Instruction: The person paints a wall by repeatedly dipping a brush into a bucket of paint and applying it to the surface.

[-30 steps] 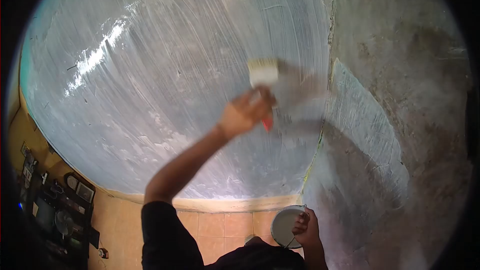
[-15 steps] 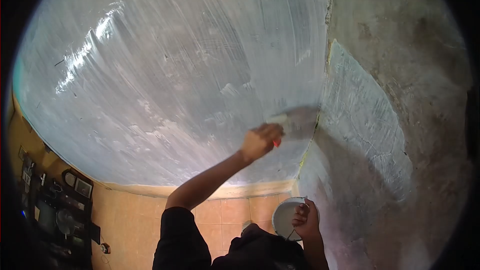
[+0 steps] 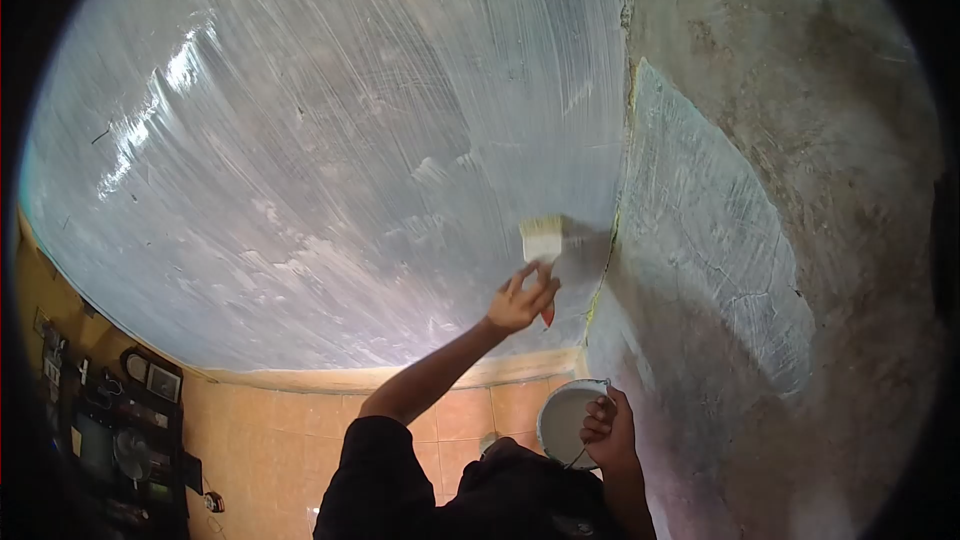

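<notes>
In the head view my left hand (image 3: 520, 300) is closed around the red-tipped handle of a wide, flat paintbrush (image 3: 543, 238). The brush's pale bristles point up against the grey, wet-streaked wall (image 3: 400, 190), close to the corner. Lower right, my right hand (image 3: 609, 425) grips the wire handle of a round bucket (image 3: 560, 418). Thin greyish-white liquid shows inside the bucket, which hangs beside my body.
A rougher adjoining wall (image 3: 850, 270) with a lighter, streaked patch (image 3: 715, 230) meets the coated wall at a corner on the right. Orange floor tiles (image 3: 270, 430) lie below. Dark shelving (image 3: 120, 430) with a fan and assorted items stands at far left.
My left hand has moved slightly lower relative to the wall, and the brush, blurred before, now shows clearly with bristles up. The view has shifted a little; my right hand keeps its grip.
</notes>
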{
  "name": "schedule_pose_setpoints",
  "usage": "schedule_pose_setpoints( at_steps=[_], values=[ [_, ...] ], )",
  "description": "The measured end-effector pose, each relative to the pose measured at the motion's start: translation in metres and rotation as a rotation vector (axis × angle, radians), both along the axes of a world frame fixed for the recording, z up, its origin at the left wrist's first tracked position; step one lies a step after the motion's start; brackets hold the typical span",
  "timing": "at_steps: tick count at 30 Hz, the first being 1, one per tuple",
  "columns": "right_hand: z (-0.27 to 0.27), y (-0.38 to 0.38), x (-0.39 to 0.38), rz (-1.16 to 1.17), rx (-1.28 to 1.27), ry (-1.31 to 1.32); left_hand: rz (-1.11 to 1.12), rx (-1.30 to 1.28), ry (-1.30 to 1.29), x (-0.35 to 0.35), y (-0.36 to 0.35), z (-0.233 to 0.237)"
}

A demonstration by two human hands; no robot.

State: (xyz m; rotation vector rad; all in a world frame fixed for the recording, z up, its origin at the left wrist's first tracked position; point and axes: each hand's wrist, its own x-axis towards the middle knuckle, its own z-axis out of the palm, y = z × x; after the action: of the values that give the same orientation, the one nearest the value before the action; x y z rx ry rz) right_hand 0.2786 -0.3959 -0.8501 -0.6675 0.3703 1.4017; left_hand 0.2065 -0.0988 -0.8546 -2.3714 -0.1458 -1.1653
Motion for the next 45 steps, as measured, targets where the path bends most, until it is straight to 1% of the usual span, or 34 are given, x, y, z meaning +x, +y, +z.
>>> schedule_pose_setpoints(
  at_steps=[2,3,4,5,6,8,10,11,13,15,17,19,21,23,25,27,29,31,33,34,35,36,37,39,41,42,43,44,45],
  values=[
    [-0.002,-0.001,0.003,0.006,0.0,-0.004,0.013,-0.123,0.066,0.001,-0.008,-0.046],
    [-0.002,-0.002,0.005,0.0,0.0,-0.009,-0.001,-0.145,0.09,-0.001,-0.013,-0.057],
    [-0.002,-0.002,0.005,0.002,0.003,-0.006,-0.043,-0.232,0.102,-0.001,-0.018,-0.073],
    [-0.001,-0.003,0.007,0.006,0.007,-0.004,-0.082,-0.317,0.114,0.002,-0.023,-0.078],
    [-0.001,-0.004,0.008,0.006,0.008,-0.009,-0.083,-0.315,0.11,0.005,-0.023,-0.081],
    [-0.001,-0.004,0.008,-0.018,0.007,-0.017,-0.149,-0.39,0.182,0.006,-0.028,-0.074],
    [0.002,-0.003,0.008,-0.026,-0.003,-0.019,-0.139,-0.4,0.133,0.018,-0.022,-0.06],
    [0.004,-0.004,0.009,-0.038,-0.014,-0.02,-0.134,-0.411,0.085,0.025,-0.016,-0.047],
    [0.002,-0.003,0.009,-0.032,0.003,-0.025,-0.147,-0.513,-0.056,0.03,-0.015,0.012],
    [0.001,-0.002,0.01,-0.032,0.02,-0.03,-0.114,-0.517,-0.155,0.029,-0.015,0.068],
    [0.003,-0.002,0.01,-0.029,0.026,-0.035,-0.134,-0.451,-0.232,0.016,-0.02,0.129],
    [0.004,0.0,0.01,-0.019,0.043,-0.038,-0.082,-0.328,-0.398,0.001,-0.024,0.178],
    [0.005,0.002,0.006,-0.012,0.061,-0.041,-0.053,-0.212,-0.565,-0.015,-0.023,0.21],
    [0.007,0.006,0.003,0.031,0.064,-0.038,-0.092,-0.258,-0.642,-0.033,-0.025,0.222],
    [0.011,0.01,-0.002,0.051,0.054,-0.061,-0.118,-0.278,-0.645,-0.053,-0.028,0.211],
    [0.014,0.016,-0.008,0.074,0.048,-0.083,-0.253,-0.547,-0.525,-0.074,-0.035,0.182],
    [0.014,0.021,-0.016,0.099,0.05,-0.145,-0.228,-0.993,-0.443,-0.088,-0.054,0.148],
    [0.01,0.027,-0.025,0.105,0.06,-0.175,-0.058,-1.215,-0.312,-0.099,-0.069,0.108],
    [0.002,0.034,-0.037,0.067,-0.041,-0.267,-0.06,-1.336,-0.27,-0.103,-0.08,0.071],
    [0.014,0.038,-0.046,0.022,-0.068,-0.358,-0.071,-1.353,-0.243,-0.106,-0.086,0.063],
    [0.02,0.043,-0.051,0.022,-0.083,-0.353,-0.078,-1.376,-0.213,-0.111,-0.091,0.059],
    [0.025,0.045,-0.057,0.014,-0.081,-0.393,-0.008,-1.412,-0.117,-0.117,-0.094,0.057],
    [0.03,0.047,-0.064,0.009,-0.087,-0.429,0.002,-1.446,-0.103,-0.122,-0.092,0.054],
    [0.04,0.056,-0.077,0.026,-0.142,-0.57,-0.133,-1.453,-0.152,-0.131,-0.085,0.046],
    [0.054,0.064,-0.085,0.042,-0.103,-0.573,-0.015,-1.519,-0.261,-0.14,-0.082,0.057],
    [0.056,0.064,-0.091,0.039,-0.141,-0.556,-0.02,-1.639,-0.311,-0.146,-0.078,0.061],
    [0.058,0.068,-0.094,0.047,-0.086,-0.547,-0.034,-1.748,-0.372,-0.152,-0.07,0.063],
    [0.062,0.071,-0.096,0.057,-0.029,-0.54,0.019,-1.897,-0.388,-0.159,-0.061,0.056],
    [0.065,0.073,-0.101,0.054,-0.057,-0.536,-0.017,-1.963,-0.422,-0.165,-0.054,0.051]
  ],
)
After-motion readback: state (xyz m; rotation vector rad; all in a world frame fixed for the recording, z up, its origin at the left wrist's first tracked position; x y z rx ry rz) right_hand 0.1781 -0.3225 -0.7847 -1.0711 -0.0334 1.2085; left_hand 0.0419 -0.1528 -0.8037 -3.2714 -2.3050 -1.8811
